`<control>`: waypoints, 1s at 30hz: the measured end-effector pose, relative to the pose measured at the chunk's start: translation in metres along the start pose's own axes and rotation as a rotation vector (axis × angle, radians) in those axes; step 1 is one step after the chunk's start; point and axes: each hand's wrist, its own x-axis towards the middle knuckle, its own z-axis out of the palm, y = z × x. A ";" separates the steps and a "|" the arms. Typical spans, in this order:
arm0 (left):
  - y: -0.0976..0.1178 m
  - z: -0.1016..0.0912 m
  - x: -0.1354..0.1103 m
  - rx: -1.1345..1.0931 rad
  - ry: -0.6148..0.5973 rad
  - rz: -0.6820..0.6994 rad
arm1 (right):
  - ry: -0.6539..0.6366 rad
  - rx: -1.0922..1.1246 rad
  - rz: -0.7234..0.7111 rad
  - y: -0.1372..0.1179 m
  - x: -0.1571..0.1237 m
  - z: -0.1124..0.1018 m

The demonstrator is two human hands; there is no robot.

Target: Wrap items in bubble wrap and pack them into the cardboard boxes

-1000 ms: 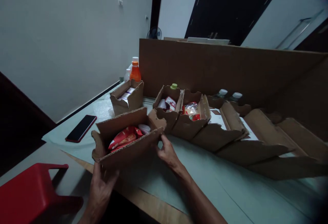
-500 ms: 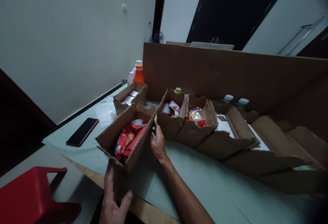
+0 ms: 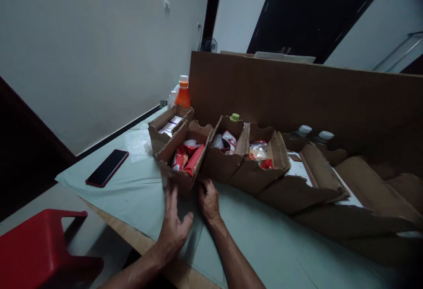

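Observation:
A small cardboard box (image 3: 172,160) with red snack packets (image 3: 187,157) inside stands on the pale green table cover (image 3: 139,183), set between two other boxes in a row. My left hand (image 3: 173,220) lies with fingers stretched out, fingertips against the box's near end. My right hand (image 3: 208,201) rests beside it on the cover, fingers curled at the box's near right corner. Neither hand holds anything.
More cardboard boxes (image 3: 228,157) with packets and bottles run to the right before a tall brown board (image 3: 297,90). An orange bottle (image 3: 183,95) stands behind. A dark phone (image 3: 107,168) lies left. A red stool (image 3: 42,247) sits at lower left.
The box with red packets was turned and pushed away from me into the row between the other boxes. Both hands followed it forward and now rest at its near end.

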 end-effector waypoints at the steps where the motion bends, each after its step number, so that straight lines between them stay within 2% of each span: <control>1: 0.001 0.010 0.013 -0.017 -0.009 -0.002 | 0.017 0.003 0.011 0.001 0.000 0.000; 5: 0.002 0.047 0.064 -0.042 -0.014 -0.006 | 0.078 0.011 0.058 0.004 0.002 0.000; 8: -0.001 0.062 0.092 -0.015 0.006 0.023 | 0.091 0.022 0.072 0.005 0.002 0.002; 10: -0.003 0.067 0.101 0.001 0.001 0.042 | 0.094 0.026 0.078 0.005 0.002 0.003; 13: -0.009 0.066 0.101 0.024 -0.016 0.058 | 0.092 0.023 0.082 0.004 0.002 0.004; 15: -0.016 0.056 0.095 0.047 -0.046 0.078 | 0.080 0.016 0.084 0.004 0.003 0.003; 17: -0.028 0.036 0.091 0.107 -0.086 0.110 | 0.064 0.004 0.087 0.004 0.004 0.001; 19: -0.044 0.006 0.094 0.249 -0.098 0.133 | 0.043 -0.010 0.089 0.003 0.004 0.000; 22: -0.069 -0.047 0.105 0.454 -0.033 0.113 | 0.006 -0.030 0.077 0.001 0.002 -0.001; 25: -0.089 -0.086 0.112 0.492 0.029 0.081 | -0.023 -0.051 0.057 -0.007 0.003 0.002; 27: -0.096 -0.098 0.110 0.488 0.036 0.084 | -0.050 -0.055 0.041 -0.022 0.011 0.005; 30: -0.100 -0.099 0.105 0.460 0.040 0.105 | -0.125 -0.061 -0.020 -0.061 0.039 0.015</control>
